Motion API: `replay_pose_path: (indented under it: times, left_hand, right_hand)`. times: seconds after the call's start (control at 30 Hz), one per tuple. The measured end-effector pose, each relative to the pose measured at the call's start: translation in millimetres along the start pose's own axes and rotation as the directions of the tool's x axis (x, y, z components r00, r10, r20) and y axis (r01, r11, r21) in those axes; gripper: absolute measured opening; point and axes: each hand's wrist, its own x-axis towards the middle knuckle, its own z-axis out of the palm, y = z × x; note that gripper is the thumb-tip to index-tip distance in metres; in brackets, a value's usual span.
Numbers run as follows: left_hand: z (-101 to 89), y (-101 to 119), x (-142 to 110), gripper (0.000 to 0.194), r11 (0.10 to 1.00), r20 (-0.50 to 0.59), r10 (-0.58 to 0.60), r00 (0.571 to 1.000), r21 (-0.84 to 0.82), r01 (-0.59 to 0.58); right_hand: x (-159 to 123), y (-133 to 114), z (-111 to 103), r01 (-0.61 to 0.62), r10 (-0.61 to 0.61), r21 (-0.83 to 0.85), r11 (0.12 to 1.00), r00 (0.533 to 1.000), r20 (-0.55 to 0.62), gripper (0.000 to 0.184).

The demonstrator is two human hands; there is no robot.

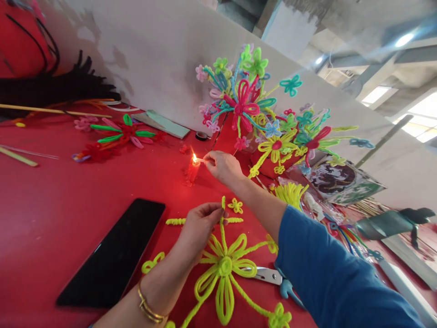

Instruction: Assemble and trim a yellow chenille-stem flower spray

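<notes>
My right hand (221, 167) pinches a short pale stick (201, 160) and holds its tip at the flame of a lit red candle (194, 172). Below it, my left hand (201, 228) closes finger and thumb on the upper stem of a yellow pipe-cleaner flower (225, 266). That flower has looped petals, a coiled centre and several twisted stems with small blossoms at their ends. A twisted yellow pipe-cleaner piece (175, 222) passes behind my left fingers. Close by lies a small loose yellow blossom (235, 206).
Scissors (268, 275) lie partly under the yellow flower, by my right sleeve. A black tablet-like slab (114, 253) rests on the red table (30, 228) at left. Colourful pipe-cleaner bouquets (242, 107) stand behind the candle. A roll of black tape (201, 135) sits near the wall.
</notes>
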Motion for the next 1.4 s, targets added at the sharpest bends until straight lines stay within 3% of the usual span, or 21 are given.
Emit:
replay_pose_path:
  times: [0.7, 0.87, 0.97, 1.1, 1.27, 1.4]
  left_hand:
    - [-0.8, -2.6, 2.2, 0.012, 1.000, 0.001, -0.001, 1.000, -0.003, 0.001]
    - [-2.1, -4.6, 3.1, 0.012, 1.000, 0.005, -0.006, 1.000, -0.023, 0.006]
    - [-3.2, -5.7, 3.6, 0.013, 0.999, 0.005, -0.008, 1.000, -0.048, 0.008]
    - [-3.1, -5.1, 3.9, 0.014, 0.996, 0.002, -0.013, 1.000, -0.085, 0.013]
    - [-1.6, -4.5, 4.1, 0.016, 0.994, 0.014, -0.008, 1.000, -0.107, 0.009]
    - [-1.4, -4.8, 4.7, 0.019, 0.994, 0.014, 0.010, 1.000, -0.105, -0.008]
  right_hand:
    - [0.0, 0.2, 0.9, 0.011, -0.011, 0.007, 1.000, 1.000, 0.006, 0.019]
    - [-0.3, 1.1, -3.4, -0.004, 0.005, 0.092, 0.996, 1.000, -0.007, 0.018]
    - [-15.3, 6.0, -15.3, 0.022, -0.015, 0.236, 0.972, 0.999, -0.030, 0.017]
    - [-58.8, 17.3, -37.5, 0.062, -0.039, 0.363, 0.930, 0.997, -0.070, 0.012]
    - [-110.4, 30.3, -50.2, 0.092, -0.090, 0.346, 0.934, 0.996, -0.023, 0.011]
    - [-122.0, 34.5, -44.6, 0.120, -0.122, 0.309, 0.943, 0.992, -0.013, 0.012]
